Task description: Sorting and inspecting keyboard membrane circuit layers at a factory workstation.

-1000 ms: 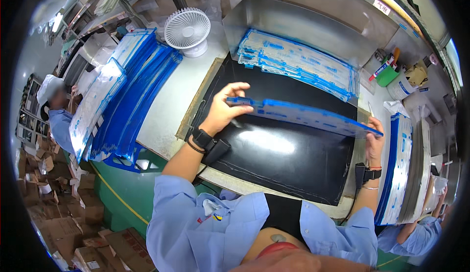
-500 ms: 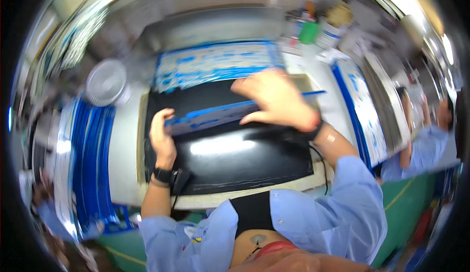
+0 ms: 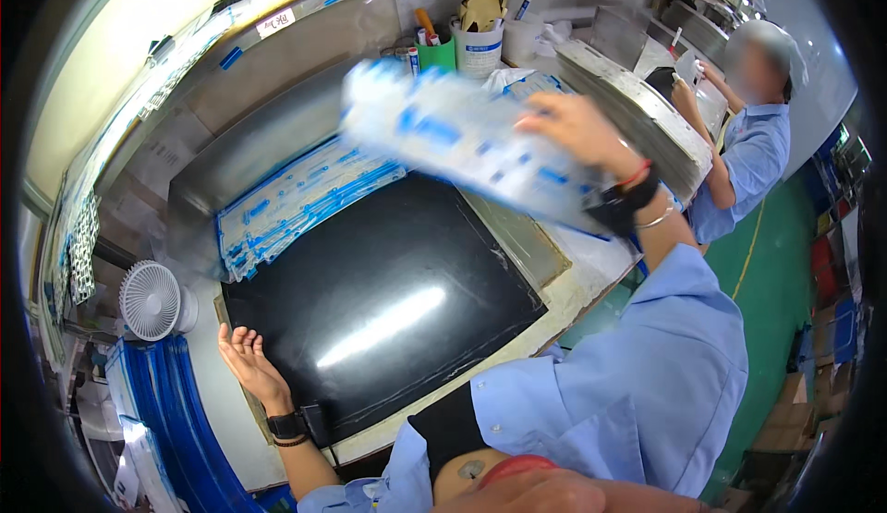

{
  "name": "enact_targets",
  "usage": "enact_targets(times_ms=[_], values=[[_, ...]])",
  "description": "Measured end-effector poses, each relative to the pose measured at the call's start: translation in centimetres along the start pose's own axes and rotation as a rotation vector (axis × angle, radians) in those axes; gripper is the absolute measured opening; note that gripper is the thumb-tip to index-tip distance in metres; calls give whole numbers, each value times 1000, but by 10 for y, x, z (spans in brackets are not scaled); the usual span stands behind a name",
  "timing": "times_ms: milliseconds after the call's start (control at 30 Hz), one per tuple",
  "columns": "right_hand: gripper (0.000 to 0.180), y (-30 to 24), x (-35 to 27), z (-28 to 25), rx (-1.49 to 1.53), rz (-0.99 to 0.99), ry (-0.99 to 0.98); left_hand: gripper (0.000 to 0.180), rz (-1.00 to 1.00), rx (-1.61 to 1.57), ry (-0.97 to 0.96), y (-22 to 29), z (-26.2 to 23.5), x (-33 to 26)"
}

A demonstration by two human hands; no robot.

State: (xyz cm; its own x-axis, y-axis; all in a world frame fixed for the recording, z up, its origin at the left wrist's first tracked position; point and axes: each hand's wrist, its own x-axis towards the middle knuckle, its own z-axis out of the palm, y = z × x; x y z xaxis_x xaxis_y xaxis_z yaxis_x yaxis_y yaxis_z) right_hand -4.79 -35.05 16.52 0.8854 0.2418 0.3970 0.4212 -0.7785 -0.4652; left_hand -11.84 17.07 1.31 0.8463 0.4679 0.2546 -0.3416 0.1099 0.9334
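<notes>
A long, flat blue-and-white panel [image 3: 453, 139], blurred by motion, is lifted above the far right part of the work surface. My right hand [image 3: 587, 134] grips it toward its right end; the thumb is hidden. Below it lies a glossy black mat [image 3: 397, 245] that bears nothing in its middle. My left hand [image 3: 254, 370] is at the mat's left edge, palm turned up and fingers loosely apart, with nothing in it. Behind the mat lies a stack of similar blue-and-white panels [image 3: 300, 199].
A white fan [image 3: 152, 300] stands at the left, near a stack of blue strips [image 3: 180, 411]. At the back are a green cup [image 3: 434, 54] of pens and a white tub [image 3: 479, 49]. A co-worker [image 3: 753, 134] works at the far right beside a grey-edged stack [image 3: 637, 111].
The view has turned to the right. My right hand has carried the panel up and right, off the mat, and its broad face now shows. My left hand has come away from the panel.
</notes>
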Motion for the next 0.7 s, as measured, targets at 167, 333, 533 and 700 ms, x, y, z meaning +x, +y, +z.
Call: enact_targets(times_ms=[167, 333, 533, 700], values=[[40, 129, -45, -60, 127, 455, 156, 49, -84, -31, -82, -4, 16, -1], [34, 217, -74, -40, 36, 710, -95, 48, -115, -6, -102, -6, 19, -3], [37, 209, -72, -36, 77, 733, -62, 47, -129, -25, -85, -3, 16, -8], [35, 228, -87, -43, 112, 736, -10, 46, -108, -17, -124, 4, 23, -10]])
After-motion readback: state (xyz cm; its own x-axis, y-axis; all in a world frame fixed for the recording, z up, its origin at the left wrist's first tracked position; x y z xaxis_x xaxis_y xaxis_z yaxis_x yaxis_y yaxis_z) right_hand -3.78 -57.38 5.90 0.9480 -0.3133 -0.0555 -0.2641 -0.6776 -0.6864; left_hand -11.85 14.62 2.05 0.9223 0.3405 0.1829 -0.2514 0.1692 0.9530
